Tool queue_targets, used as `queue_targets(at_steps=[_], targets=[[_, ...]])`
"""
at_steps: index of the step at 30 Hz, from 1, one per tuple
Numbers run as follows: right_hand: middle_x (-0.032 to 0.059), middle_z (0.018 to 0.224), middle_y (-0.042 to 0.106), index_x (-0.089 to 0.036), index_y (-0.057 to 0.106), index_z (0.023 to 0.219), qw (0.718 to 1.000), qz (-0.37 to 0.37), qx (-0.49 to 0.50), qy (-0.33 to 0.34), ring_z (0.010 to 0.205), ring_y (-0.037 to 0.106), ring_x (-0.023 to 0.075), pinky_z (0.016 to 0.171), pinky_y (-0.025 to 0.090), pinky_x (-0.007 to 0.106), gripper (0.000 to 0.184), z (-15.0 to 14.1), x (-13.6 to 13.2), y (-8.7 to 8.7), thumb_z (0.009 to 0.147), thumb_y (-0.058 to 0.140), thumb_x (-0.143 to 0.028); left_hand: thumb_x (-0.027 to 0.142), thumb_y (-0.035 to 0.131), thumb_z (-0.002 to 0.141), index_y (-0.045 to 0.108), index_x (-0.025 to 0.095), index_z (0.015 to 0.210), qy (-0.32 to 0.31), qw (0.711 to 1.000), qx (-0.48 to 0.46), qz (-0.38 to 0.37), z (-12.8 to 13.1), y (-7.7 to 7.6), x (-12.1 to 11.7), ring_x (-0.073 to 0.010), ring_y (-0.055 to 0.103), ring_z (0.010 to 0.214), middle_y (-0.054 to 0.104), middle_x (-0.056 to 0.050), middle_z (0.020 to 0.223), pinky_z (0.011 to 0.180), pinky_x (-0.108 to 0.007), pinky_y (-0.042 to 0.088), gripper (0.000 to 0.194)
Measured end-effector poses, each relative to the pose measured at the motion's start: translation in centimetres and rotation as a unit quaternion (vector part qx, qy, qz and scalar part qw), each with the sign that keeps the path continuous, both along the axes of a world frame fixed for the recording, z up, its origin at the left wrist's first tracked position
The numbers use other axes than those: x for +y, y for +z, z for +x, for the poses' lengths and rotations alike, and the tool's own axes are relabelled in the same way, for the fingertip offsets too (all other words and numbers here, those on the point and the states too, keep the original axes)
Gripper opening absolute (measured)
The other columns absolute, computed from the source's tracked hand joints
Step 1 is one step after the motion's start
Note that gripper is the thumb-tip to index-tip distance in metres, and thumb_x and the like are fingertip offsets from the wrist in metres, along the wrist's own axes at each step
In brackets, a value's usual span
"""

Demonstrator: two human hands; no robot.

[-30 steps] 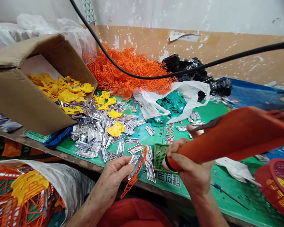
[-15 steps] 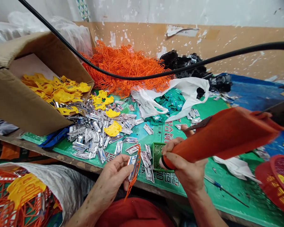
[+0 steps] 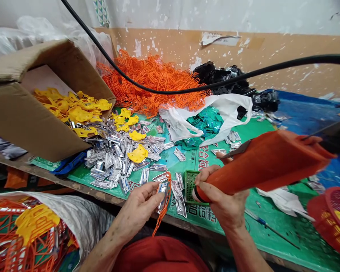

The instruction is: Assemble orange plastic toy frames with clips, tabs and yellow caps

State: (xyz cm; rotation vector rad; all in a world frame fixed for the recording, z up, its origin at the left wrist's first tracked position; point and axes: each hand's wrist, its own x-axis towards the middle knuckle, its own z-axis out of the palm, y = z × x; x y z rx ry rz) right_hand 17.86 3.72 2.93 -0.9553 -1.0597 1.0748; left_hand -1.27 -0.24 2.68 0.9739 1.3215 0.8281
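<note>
My left hand [image 3: 138,206] pinches an orange plastic frame [image 3: 164,202] with a shiny metal clip against it, held upright over the table's near edge. My right hand [image 3: 221,200] is wrapped round the narrow end of a big orange tool [image 3: 269,162] whose tip points at the frame; a black hose [image 3: 187,90] runs from the tool's far end across the view. A small green mesh block [image 3: 191,186] lies on the green mat [image 3: 252,132] between the hands, beside loose metal clips [image 3: 116,158].
Cardboard box [image 3: 25,113] of yellow plastic parts at left. Orange frames heap [image 3: 153,85] at the back, black parts [image 3: 229,79] beside it, a white bag with teal pieces [image 3: 206,122] mid-table. Red basket [image 3: 333,219] at right, a sack of frames [image 3: 31,230] lower left.
The left hand turned the frame slightly and lifted it a little toward the tool tip. The right hand and tool barely shifted.
</note>
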Motion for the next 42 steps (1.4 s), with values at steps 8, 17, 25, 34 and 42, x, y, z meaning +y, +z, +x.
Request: queue_targets(at_steps=[8, 17, 25, 34, 42], targets=[[0.0003, 0.07, 0.061, -0.018, 0.065, 0.071, 1.0, 0.004, -0.017, -0.025, 0.061, 0.059, 0.0142, 0.05, 0.052, 0.027, 0.01, 0.1, 0.1, 0.2, 0.066, 0.074, -0.02, 0.049, 0.063, 0.079, 0.061, 0.017, 0.088, -0.023, 1.0, 0.017, 0.006, -0.5, -0.3, 0.5, -0.01, 0.045, 0.05, 0.053, 0.005, 0.059, 0.049, -0.022, 0.035, 0.034], [-0.0003, 0.069, 0.061, -0.019, 0.067, 0.071, 0.999, 0.002, 0.034, -0.005, 0.06, 0.06, 0.0154, 0.043, 0.05, 0.025, 0.01, 1.0, 0.5, 1.2, 0.064, 0.074, -0.017, 0.054, 0.059, 0.078, 0.049, 0.02, 0.078, -0.034, 0.999, 0.025, 0.008, 0.2, 0.7, 0.8, -0.0072, 0.033, 0.042, 0.039, 0.011, 0.049, 0.043, -0.021, 0.024, 0.035], [0.0, 0.067, 0.062, -0.017, 0.067, 0.07, 0.999, 0.018, 0.033, -0.001, 0.059, 0.06, 0.0156, 0.049, 0.052, 0.03, 0.009, 0.9, 0.9, 1.2, 0.064, 0.074, -0.015, 0.052, 0.058, 0.077, 0.046, 0.021, 0.074, -0.036, 0.999, 0.029, 0.012, 0.3, 1.0, 0.8, -0.0067, 0.032, 0.042, 0.036, 0.012, 0.048, 0.043, -0.021, 0.022, 0.033], [-0.0004, 0.063, 0.06, -0.016, 0.067, 0.067, 0.999, 0.001, 0.027, -0.019, 0.059, 0.059, 0.0147, 0.049, 0.051, 0.028, 0.009, 0.0, 1.1, 0.5, 0.062, 0.074, -0.017, 0.053, 0.057, 0.079, 0.047, 0.021, 0.077, -0.041, 0.999, 0.03, 0.017, 0.1, 0.3, 0.8, -0.0069, 0.033, 0.043, 0.039, 0.011, 0.051, 0.043, -0.021, 0.026, 0.034], [-0.0003, 0.065, 0.061, -0.017, 0.068, 0.067, 0.999, 0.017, 0.034, -0.021, 0.058, 0.06, 0.0155, 0.053, 0.052, 0.031, 0.008, -0.1, 1.2, 0.4, 0.062, 0.075, -0.016, 0.054, 0.056, 0.079, 0.047, 0.02, 0.078, -0.045, 0.999, 0.023, 0.006, 0.2, 0.2, 0.9, -0.0061, 0.032, 0.043, 0.038, 0.011, 0.051, 0.043, -0.02, 0.023, 0.035]])
